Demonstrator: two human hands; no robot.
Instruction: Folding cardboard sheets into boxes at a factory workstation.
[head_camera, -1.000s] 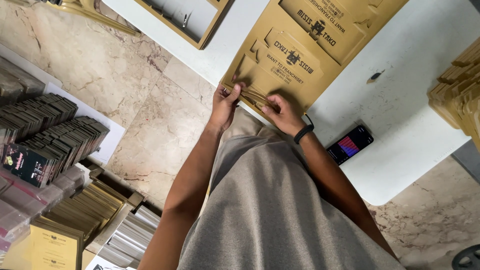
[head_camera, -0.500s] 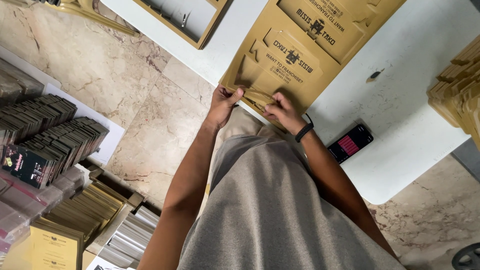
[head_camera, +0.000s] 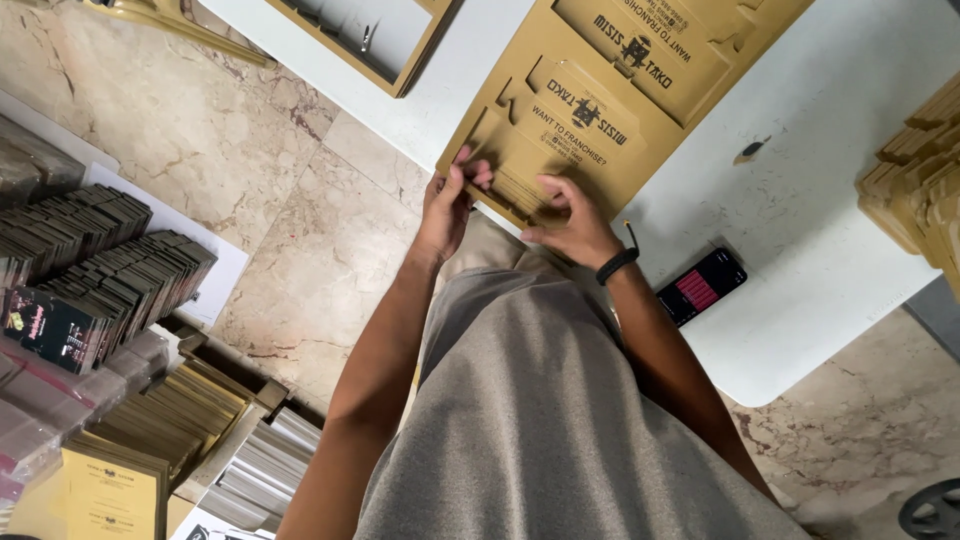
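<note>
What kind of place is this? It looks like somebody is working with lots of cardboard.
Probably a small packing or box-assembly workspace. Both hands work a flat die-cut cardboard blank on a white table, more folded brown pieces are piled at its right edge, and stacks of flat printed card sit on the marble floor.

Beige marble floor (head_camera: 300, 200) lies under a white table (head_camera: 830, 200).

1. Flat tan cardboard box blank (head_camera: 590, 130), black print, on the white table at 12 o'clock.
2. Dark phone screen (head_camera: 700, 287), red glow, at 3 o'clock.
3. Yellow printed package (head_camera: 105, 495) at 8 o'clock.
</note>
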